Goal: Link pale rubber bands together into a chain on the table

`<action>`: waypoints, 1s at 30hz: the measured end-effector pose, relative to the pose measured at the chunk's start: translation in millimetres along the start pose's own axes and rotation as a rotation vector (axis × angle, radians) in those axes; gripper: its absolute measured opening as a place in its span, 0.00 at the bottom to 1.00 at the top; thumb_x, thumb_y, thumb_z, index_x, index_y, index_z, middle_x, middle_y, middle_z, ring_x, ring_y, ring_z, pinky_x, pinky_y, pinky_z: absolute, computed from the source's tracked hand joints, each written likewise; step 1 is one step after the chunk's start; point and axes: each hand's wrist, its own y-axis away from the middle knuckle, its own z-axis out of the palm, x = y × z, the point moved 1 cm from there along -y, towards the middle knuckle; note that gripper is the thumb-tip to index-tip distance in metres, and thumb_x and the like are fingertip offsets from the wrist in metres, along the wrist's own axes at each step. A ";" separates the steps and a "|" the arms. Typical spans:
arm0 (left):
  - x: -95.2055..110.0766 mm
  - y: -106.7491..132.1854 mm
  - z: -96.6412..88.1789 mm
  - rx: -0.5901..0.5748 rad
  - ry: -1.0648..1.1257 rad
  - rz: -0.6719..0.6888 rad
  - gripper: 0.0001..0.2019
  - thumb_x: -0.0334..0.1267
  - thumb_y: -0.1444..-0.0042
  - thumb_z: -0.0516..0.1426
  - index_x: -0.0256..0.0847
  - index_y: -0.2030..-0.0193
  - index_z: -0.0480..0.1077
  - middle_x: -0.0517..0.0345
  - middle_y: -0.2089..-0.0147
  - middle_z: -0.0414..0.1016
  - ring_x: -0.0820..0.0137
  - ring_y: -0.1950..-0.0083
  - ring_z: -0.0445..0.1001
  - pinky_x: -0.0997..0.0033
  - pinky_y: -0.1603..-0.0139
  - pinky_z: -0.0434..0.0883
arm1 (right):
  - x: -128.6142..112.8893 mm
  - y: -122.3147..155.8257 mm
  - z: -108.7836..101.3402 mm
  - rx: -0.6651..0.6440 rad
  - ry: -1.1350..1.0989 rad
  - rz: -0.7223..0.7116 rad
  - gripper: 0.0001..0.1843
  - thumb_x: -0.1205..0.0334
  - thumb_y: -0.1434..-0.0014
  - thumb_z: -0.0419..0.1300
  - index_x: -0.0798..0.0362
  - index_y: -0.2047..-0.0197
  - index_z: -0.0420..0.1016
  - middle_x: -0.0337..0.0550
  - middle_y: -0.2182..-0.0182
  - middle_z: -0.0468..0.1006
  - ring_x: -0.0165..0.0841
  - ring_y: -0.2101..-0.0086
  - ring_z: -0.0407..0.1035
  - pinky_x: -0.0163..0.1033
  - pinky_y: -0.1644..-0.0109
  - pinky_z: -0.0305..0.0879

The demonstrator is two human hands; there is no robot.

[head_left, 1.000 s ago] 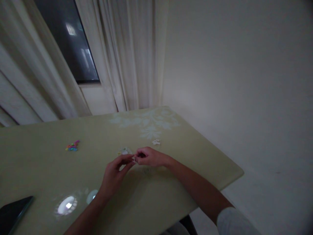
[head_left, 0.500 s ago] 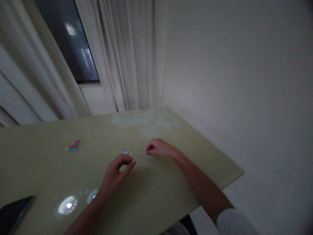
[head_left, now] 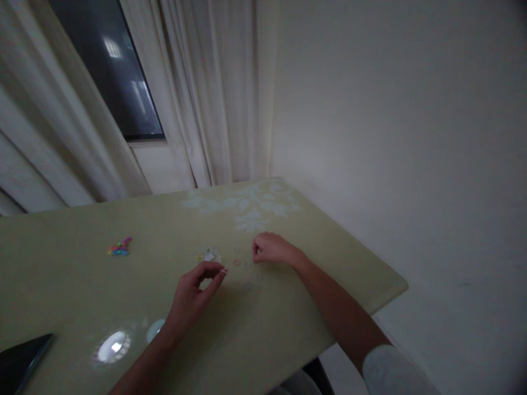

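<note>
My left hand (head_left: 193,291) hovers over the pale green table (head_left: 82,296), thumb and forefinger pinched on something tiny and pale that I cannot name. My right hand (head_left: 269,249) rests on the table a little further back, fingers curled into a loose fist over the spot where a small white piece lay earlier. Between the two hands lie several small faint rings (head_left: 242,266) and a small whitish cluster (head_left: 209,256).
A small pile of bright multicoloured bits (head_left: 119,247) lies at the left. A dark phone (head_left: 18,366) sits at the near left edge. Curtains (head_left: 197,93) and a dark window (head_left: 111,66) stand behind; the table's right corner (head_left: 401,285) meets a plain wall.
My right hand left my left hand's fingertips and moved back and right, closing over the small white piece. My left hand kept its pinch and barely moved.
</note>
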 end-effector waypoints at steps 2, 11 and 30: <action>0.0 0.0 0.1 -0.008 0.012 0.001 0.09 0.45 0.39 0.65 0.43 0.60 0.79 0.54 0.63 0.85 0.66 0.62 0.84 0.72 0.60 0.79 | 8.5 0.4 -8.2 0.034 -0.028 0.054 0.07 0.62 0.46 0.68 0.51 0.63 0.86 0.44 0.65 0.85 0.34 0.67 0.73 0.35 0.68 0.57; 2.4 -0.3 1.1 -0.024 0.040 0.019 0.08 0.44 0.37 0.62 0.43 0.58 0.79 0.54 0.61 0.85 0.67 0.60 0.84 0.72 0.58 0.79 | 17.6 -5.6 -0.7 -0.038 -0.129 0.033 0.06 0.66 0.45 0.68 0.53 0.62 0.85 0.43 0.67 0.84 0.31 0.68 0.74 0.32 0.67 0.60; 9.8 2.9 5.1 -0.212 -0.020 0.109 0.05 0.37 0.37 0.62 0.44 0.61 0.81 0.57 0.64 0.85 0.68 0.63 0.82 0.73 0.59 0.77 | -1.0 -1.2 12.5 -0.031 0.122 0.023 0.09 0.63 0.48 0.66 0.56 0.65 0.85 0.56 0.64 0.84 0.43 0.63 0.77 0.39 0.63 0.65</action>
